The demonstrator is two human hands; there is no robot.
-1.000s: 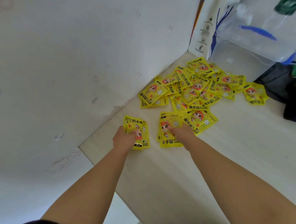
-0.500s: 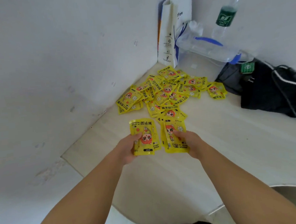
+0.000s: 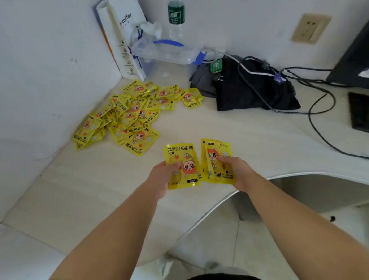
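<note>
Gripping the left stack (image 3: 180, 153) of yellow hand-warmer packets in the left hand (image 3: 160, 178), thumb curled across the printed face; pinching the right stack (image 3: 215, 153) the same way in the right hand (image 3: 239, 171). Both held side by side, nearly touching, just above the worktop (image 3: 232, 125) near its front edge, well apart from the loose pile (image 3: 133, 112) by the back-left corner.

Judged light, flat and a little pliable; glossy film, so apt to slide one over another once fanned. Best taken at a lower corner or side seam, thumb on top, fingers under, squeezing the whole stack flat rather than a single sachet. Not fragile, though hard creasing better avoided.

Cannot count the packets in either stack: only top faces and a few offset edges showing, perhaps three or four in the right one. Fingers under the packets hidden. Lower layers of the pile buried; right end of the worktop cut off beyond the black cloth (image 3: 252, 95).
</note>
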